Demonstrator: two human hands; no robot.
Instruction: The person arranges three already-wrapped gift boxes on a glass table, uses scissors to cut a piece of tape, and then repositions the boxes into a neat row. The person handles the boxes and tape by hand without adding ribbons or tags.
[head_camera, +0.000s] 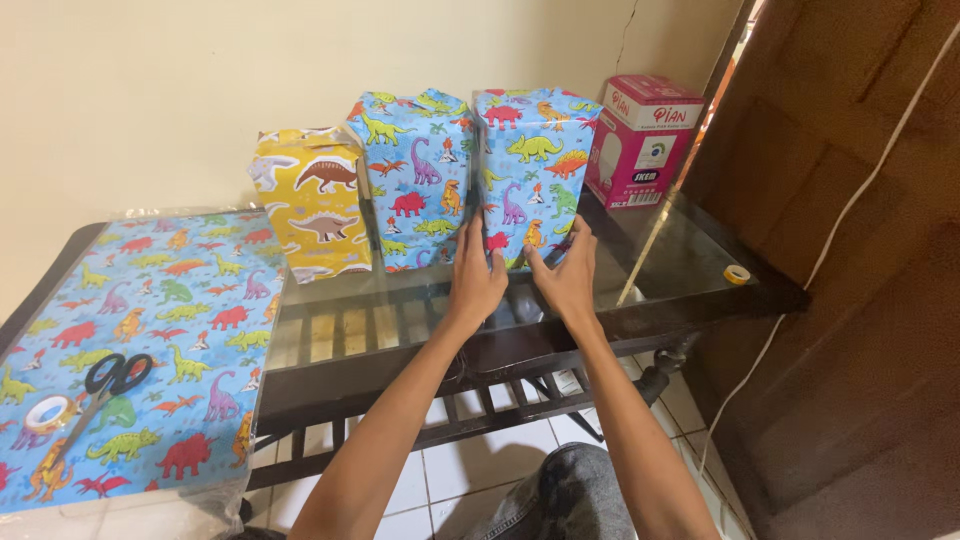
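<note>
Both hands are pressed flat against the front of a blue dinosaur-wrapped box (535, 175), the left hand (476, 275) with fingers spread on its lower left corner, the right hand (566, 275) open on its lower right part, thumbs angled toward each other and a narrow gap between them; neither hand is closed around anything. The box stands upright on the glass top of the table (680, 255), set back from the near edge, so the forearms reach across bare glass. Touching its left side stands a second blue-wrapped box (415, 175), and just beside that a shorter yellow-wrapped box (315, 205), the three in a row near the wall. Close to the right of the held box, by the table's back edge, sits a pink carton (640, 140). A small roll of tape (737, 273) lies well apart near the right front corner, with open glass between it and the hands. Over the table's left end spreads a sheet of blue dinosaur paper (170, 300), its near edge hanging past the table; black-handled scissors (110, 380) and another tape roll (48, 412) rest on it, well clear of the hands
</note>
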